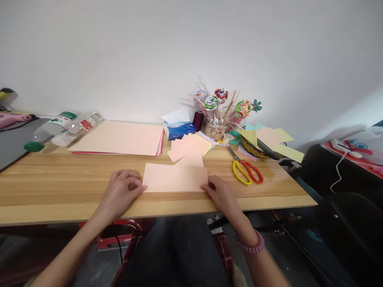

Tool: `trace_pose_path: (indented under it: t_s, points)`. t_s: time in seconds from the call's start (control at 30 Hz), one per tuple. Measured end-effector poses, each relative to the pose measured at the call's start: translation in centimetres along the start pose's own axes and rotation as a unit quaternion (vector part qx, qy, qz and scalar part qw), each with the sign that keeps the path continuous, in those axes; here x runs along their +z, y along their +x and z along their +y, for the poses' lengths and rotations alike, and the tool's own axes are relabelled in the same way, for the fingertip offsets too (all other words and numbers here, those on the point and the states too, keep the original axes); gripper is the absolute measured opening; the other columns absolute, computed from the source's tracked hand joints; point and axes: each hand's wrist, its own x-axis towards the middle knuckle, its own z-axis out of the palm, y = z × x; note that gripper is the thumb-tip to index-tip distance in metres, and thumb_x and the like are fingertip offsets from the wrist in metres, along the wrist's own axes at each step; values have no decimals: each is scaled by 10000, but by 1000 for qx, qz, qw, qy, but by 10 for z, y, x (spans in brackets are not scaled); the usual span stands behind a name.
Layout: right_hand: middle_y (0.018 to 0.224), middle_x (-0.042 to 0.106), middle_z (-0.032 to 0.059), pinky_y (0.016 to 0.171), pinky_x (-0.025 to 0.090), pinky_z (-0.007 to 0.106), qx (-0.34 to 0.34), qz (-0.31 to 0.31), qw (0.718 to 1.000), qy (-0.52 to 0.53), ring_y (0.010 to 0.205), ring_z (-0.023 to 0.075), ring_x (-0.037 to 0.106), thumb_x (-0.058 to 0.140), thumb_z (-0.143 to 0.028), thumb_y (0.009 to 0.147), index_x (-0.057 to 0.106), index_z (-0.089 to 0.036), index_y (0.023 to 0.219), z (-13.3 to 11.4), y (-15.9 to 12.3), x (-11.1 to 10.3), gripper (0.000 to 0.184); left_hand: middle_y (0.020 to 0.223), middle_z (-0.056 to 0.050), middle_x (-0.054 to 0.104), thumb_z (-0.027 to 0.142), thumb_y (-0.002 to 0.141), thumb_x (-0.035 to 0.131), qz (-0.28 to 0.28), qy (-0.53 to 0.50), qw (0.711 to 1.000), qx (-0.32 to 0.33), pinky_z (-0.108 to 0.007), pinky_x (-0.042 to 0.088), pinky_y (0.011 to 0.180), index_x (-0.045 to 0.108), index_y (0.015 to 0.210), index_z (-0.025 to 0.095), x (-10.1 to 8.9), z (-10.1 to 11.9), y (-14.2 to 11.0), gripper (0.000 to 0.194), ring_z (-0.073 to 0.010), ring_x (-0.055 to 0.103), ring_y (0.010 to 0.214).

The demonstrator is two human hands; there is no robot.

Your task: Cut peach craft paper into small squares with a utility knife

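A folded peach paper sheet [175, 177] lies flat on the wooden table [60, 179] right in front of me. My left hand [121, 192] rests at its lower left corner, fingers curled and pressing on the edge. At the lower right corner sits my right hand [220, 194], its fingertips pinched on that edge. A pink beaded band circles my right wrist.
Yellow and red scissors [247, 170] lie right of the sheet. Behind it are cut peach pieces [187, 148], a large paper stack [119, 137], a tissue pack [178, 130], a basket of paper flowers [216, 119], two lying bottles [64, 125], and yellow sheets [275, 139].
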Motion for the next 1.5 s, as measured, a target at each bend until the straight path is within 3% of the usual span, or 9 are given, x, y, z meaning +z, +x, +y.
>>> trace_pose_path:
  t_s: [0.33, 0.53, 0.67, 0.77, 0.83, 0.93, 1.1, 1.37, 1.5]
  points:
    - [661, 516, -20, 567, 339, 244, -18, -17, 998, -49, 628, 136, 482, 500, -241, 833, 375, -229, 622, 2, 1, 1, 246, 880, -51, 605, 470, 756, 581, -21, 26, 999, 13, -436, 311, 901, 578, 633, 211, 1, -6, 0, 286, -269, 480, 973]
    - [789, 572, 35, 646, 388, 296, -7, 19, 993, -120, 772, 199, 524, 535, -289, 835, 474, -214, 735, 3, -1, 3, 139, 1145, -134, 459, 363, 777, 580, 45, 133, 988, 65, -482, 349, 930, 540, 1040, 148, 0, 3, 0, 342, -324, 404, 1119]
    - [930, 601, 87, 726, 432, 343, -11, 56, 986, -155, 873, 236, 549, 568, -353, 827, 521, -169, 976, 10, -2, 6, 241, 1456, -54, 268, 138, 910, 340, -96, 194, 948, 235, -604, 194, 1003, 466, 1276, 327, -4, 11, 8, 431, -356, 91, 1355]
    - [967, 609, 123, 742, 449, 363, -24, 87, 980, -179, 903, 251, 565, 518, -373, 862, 520, -134, 1071, 13, -6, 8, 317, 1449, 34, 346, 154, 958, 281, -227, 207, 898, 314, -646, 126, 1007, 391, 1310, 452, -6, 8, 16, 474, -325, 69, 1376]
    - [1005, 610, 163, 787, 439, 408, -39, 111, 974, -195, 961, 275, 558, 426, -361, 909, 526, -104, 1103, 7, -12, 10, 337, 1421, 48, 396, 212, 976, 289, -259, 206, 885, 327, -635, 88, 1028, 337, 1342, 447, -6, 5, 20, 438, -296, 73, 1383]
    - [1180, 581, 160, 941, 363, 438, -105, 116, 966, -205, 1138, 257, 488, 312, -320, 952, 501, -99, 1203, -16, -26, 17, 384, 1419, 60, 392, 250, 987, 281, -267, 209, 879, 337, -606, 44, 1054, 326, 1349, 439, -7, 5, 23, 411, -258, 42, 1393]
    - [1418, 395, 76, 1087, 215, 413, -267, 13, 940, -212, 1333, 233, 271, 375, -536, 893, 384, -88, 1341, -56, -42, 37, 634, 1439, 49, 353, 255, 984, 309, -264, 230, 868, 352, -585, 36, 1067, 285, 1373, 415, -9, 8, 23, 421, -243, 52, 1395]
    - [1452, 319, 87, 1069, 253, 446, -232, -18, 950, -208, 1336, 245, 269, 389, -610, 847, 317, -81, 1382, -52, -43, 48, 755, 1471, -45, 290, 230, 994, 241, -194, 267, 862, 386, -508, 74, 1099, 189, 1432, 284, -12, 15, 12, 444, -202, 129, 1389]
    - [1457, 310, 83, 1074, 241, 447, -224, -30, 954, -198, 1338, 244, 264, 400, -604, 847, 314, -91, 1386, -54, -44, 47, 749, 1471, -48, 288, 156, 966, 323, -230, 270, 852, 385, -426, 169, 1104, 235, 1420, 278, -17, 18, 9, 478, -185, 222, 1366]
